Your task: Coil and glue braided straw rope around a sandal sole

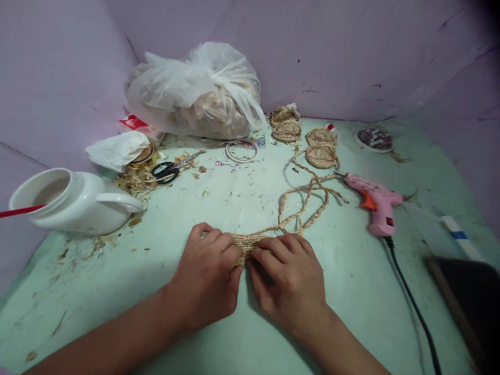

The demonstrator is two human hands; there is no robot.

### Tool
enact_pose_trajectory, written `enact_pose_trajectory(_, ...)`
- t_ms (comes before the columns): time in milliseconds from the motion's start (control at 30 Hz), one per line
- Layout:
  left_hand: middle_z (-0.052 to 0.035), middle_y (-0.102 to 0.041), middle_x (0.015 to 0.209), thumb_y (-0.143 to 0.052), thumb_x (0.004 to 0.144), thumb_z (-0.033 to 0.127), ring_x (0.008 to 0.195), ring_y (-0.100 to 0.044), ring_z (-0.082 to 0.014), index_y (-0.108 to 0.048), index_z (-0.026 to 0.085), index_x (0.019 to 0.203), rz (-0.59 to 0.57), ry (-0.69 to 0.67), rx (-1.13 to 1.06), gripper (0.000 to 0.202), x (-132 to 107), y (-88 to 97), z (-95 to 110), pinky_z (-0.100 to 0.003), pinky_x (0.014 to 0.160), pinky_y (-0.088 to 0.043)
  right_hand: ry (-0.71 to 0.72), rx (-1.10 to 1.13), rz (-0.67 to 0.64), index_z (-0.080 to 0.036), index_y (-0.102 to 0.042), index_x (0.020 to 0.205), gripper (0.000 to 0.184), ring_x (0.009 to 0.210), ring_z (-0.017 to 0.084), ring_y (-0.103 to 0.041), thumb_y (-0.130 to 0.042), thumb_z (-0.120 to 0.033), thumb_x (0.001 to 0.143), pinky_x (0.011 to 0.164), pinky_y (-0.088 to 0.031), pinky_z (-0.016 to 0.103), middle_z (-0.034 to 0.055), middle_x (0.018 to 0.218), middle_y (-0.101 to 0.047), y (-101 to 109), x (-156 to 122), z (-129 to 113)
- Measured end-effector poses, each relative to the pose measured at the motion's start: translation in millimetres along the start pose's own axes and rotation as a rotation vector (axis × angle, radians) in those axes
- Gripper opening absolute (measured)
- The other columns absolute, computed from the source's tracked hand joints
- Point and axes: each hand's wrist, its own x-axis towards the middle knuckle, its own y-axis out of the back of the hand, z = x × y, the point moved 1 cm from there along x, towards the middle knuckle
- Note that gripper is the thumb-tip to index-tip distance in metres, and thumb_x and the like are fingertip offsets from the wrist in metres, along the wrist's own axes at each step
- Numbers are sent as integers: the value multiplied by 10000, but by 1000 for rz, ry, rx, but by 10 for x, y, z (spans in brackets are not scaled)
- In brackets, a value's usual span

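Observation:
Both my hands rest on the pale green table (117,291), pressing together on a small coiled piece of braided straw (246,244). My left hand (207,276) has its fingers curled over the piece's left side. My right hand (289,281) grips its right side with bent fingers. A braided straw cord (302,200) runs from the piece away in loops toward the far side. Most of the coiled piece is hidden under my fingers.
A pink glue gun (375,200) with a black cable lies at the right. Finished straw coils (321,148) sit behind it. Black scissors (167,169), a white jug (74,200), a full plastic bag (199,94), a ring (241,150) and straw scraps lie at left and back.

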Motion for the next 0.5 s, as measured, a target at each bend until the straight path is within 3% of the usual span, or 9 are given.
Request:
enact_pose_trajectory(267, -26, -570, 617, -506, 684, 162, 642, -521, -192, -545, 185, 622, 59, -9, 108, 77, 84, -83, 40, -476, 810, -335, 6, -10, 6, -180, -673, 733, 126, 697, 207, -524, -563, -214, 785, 682, -384, 376, 36, 745, -675, -26, 39, 5)
enact_pose_trajectory(500, -37, -577, 628, -483, 708, 128, 646, -539, -194, -547, 174, 625, 85, -18, 150, 114, 64, -84, 78, -447, 761, -347, 27, -62, 91, -190, -654, 773, 97, 713, 202, -566, -567, -183, 815, 756, -402, 394, 26, 814, -716, -50, -32, -4)
